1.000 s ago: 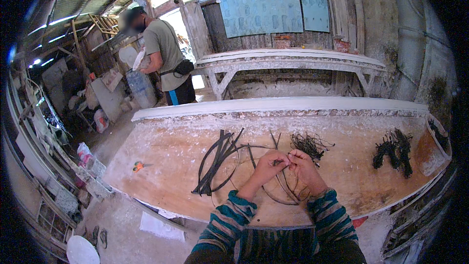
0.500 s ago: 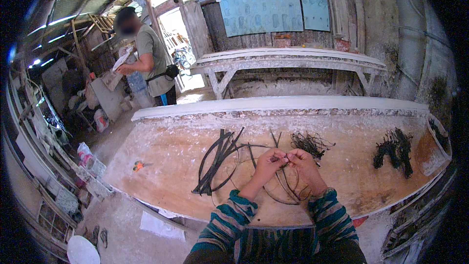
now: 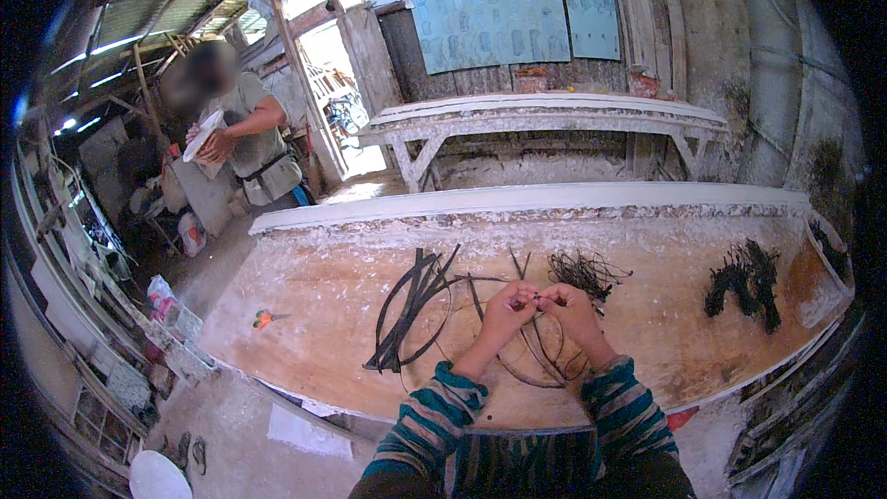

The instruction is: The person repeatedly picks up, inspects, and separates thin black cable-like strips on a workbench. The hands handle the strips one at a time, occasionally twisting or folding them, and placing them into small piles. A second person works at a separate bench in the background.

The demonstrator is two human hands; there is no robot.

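Pinching a thin dark wire strip (image 3: 539, 297) between both closed hands, left (image 3: 506, 311) and right (image 3: 571, 309), we work above the worn wooden worktop (image 3: 323, 314). Best keep fingertips close together, we judge, so the strip stays taut.

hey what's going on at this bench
A person in striped sleeves works at a long wooden bench. The left hand and right hand are brought together, pinching a small dark piece between the fingertips, above a thin wire loop. A bundle of long dark strips lies to the left, a small tangle of thin dark strands just beyond the hands, and a dark clump far right. Small orange scissors lie at the left end. Another person stands in the background holding something pale.
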